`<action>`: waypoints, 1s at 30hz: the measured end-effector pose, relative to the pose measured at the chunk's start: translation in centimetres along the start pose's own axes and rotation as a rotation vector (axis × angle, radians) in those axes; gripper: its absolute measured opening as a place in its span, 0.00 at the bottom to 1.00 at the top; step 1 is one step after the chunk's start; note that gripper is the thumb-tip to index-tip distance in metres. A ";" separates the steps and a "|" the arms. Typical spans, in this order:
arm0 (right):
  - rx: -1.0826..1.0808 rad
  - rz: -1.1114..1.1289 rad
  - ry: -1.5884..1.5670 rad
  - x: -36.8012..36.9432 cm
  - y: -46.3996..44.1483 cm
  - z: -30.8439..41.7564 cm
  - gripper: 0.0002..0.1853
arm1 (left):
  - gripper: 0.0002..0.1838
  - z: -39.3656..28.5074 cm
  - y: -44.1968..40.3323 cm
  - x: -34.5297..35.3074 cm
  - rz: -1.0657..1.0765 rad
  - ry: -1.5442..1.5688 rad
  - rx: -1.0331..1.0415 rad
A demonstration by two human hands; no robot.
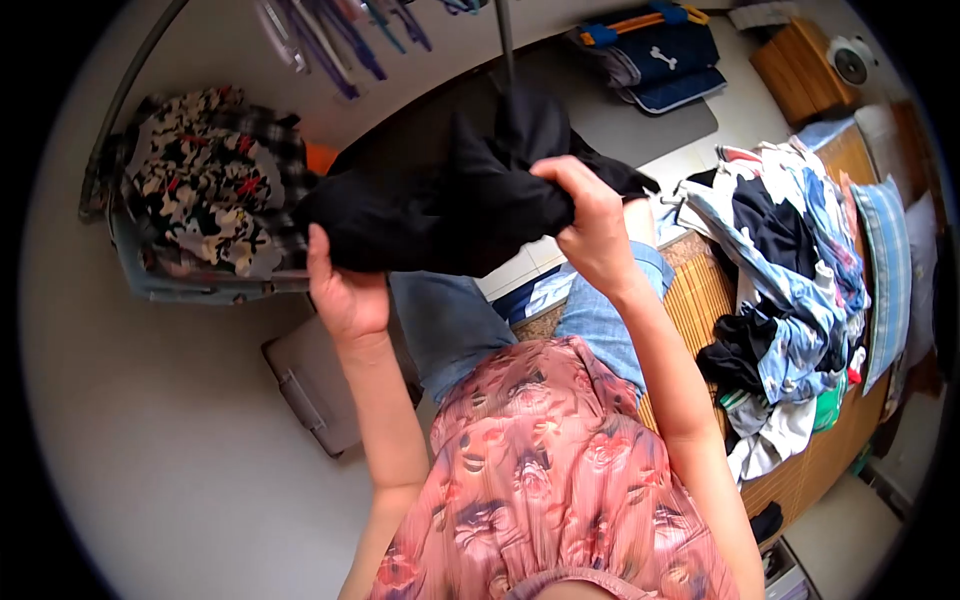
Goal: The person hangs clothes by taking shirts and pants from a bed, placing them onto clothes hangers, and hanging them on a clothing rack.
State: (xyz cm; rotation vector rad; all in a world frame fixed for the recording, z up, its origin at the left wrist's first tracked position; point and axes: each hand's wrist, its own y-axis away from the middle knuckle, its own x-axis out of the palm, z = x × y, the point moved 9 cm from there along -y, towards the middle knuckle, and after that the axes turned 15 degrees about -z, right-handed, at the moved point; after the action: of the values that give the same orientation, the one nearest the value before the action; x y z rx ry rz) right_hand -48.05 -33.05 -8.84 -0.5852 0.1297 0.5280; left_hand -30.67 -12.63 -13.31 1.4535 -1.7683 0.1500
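Note:
A black cloth garment (430,215) hangs stretched between my two hands, above my knees; its exact kind does not show. My left hand (345,295) grips its left end, thumb on the near side and the fingers hidden behind the fabric. With my right hand (590,215) I hold the right part, the fingers curled over a bunched fold. Part of the garment rises in a dark peak beyond my right hand. To the left, close to my left hand, lies a stack of folded clothes (210,190) with a patterned piece on top.
On the bamboo mat (690,300) to my right lies a loose heap of clothes (790,270), beside a blue checked pillow (888,285). Hangers (340,40) dangle at the top. A grey box (315,385) stands at lower left, a navy folded item (650,60) and wooden box (805,70) farther back.

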 end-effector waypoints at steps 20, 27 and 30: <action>0.888 -0.320 -0.727 -5.9 10.5 -5.3 0.22 | 0.36 10.9 11.5 13.0 0.853 -1.026 0.733; 0.979 -0.443 -0.925 -9.7 13.4 -5.3 0.23 | 0.25 16.1 7.8 4.4 0.929 -1.267 0.400; 0.954 -0.495 -0.860 -11.0 12.7 -5.6 0.22 | 0.16 15.3 6.2 2.0 0.793 -1.163 0.114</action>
State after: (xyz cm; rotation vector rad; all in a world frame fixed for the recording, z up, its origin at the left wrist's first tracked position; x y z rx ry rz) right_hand -63.81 -31.99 -16.87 0.5609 -0.5521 0.1507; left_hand -43.81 -20.68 -19.62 0.8044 -3.2637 -0.2600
